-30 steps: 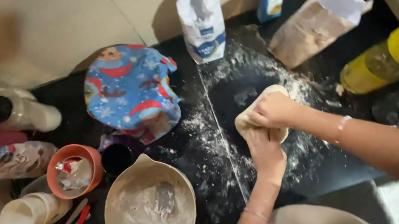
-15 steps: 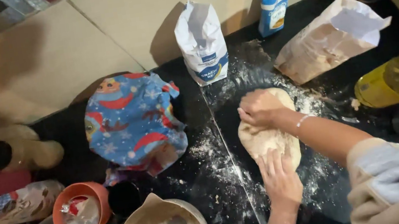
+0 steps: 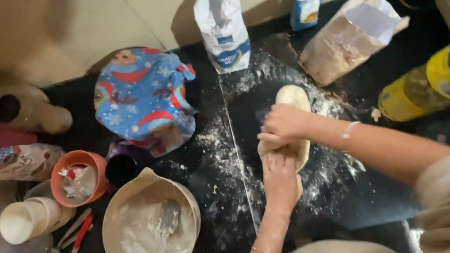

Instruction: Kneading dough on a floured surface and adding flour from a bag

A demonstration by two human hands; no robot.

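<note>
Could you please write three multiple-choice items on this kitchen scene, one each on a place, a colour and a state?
1. Where does the dough lie?
A. in the mixing bowl
B. on the floured black counter
C. on the patterned cloth

2. What colour is the small cup by the mixing bowl?
A. orange
B. green
C. purple

3. What are the hands doing?
A. both press on the dough
B. one lifts the white flour bag
C. both hang clear of the counter

Answers: 1 B, the dough sits amid scattered flour on the counter. 2 A, the cup has an orange rim. 3 A, the left hand and right hand both rest flat on the dough.
</note>
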